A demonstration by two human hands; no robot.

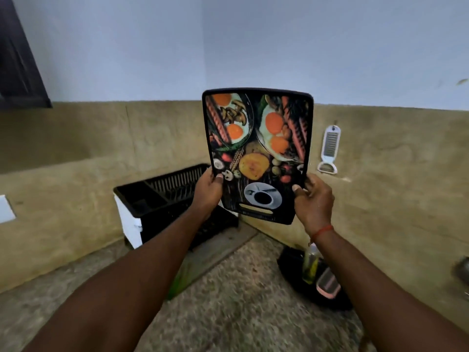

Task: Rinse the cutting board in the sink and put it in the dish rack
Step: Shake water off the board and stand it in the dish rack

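The cutting board is black-rimmed with a printed picture of eggs, mushrooms and a coffee cup. It stands upright in the air in front of the corner of the wall, handle slot at the bottom. My left hand grips its lower left edge and my right hand grips its lower right edge. The black dish rack stands on the counter just left of and below the board, partly hidden by my left hand and forearm. No sink is in view.
A white peeler and grater hangs on the wall right of the board. A dark tray with a bottle and a pink-edged tool sits on the speckled counter under my right forearm. A green item lies by my left arm.
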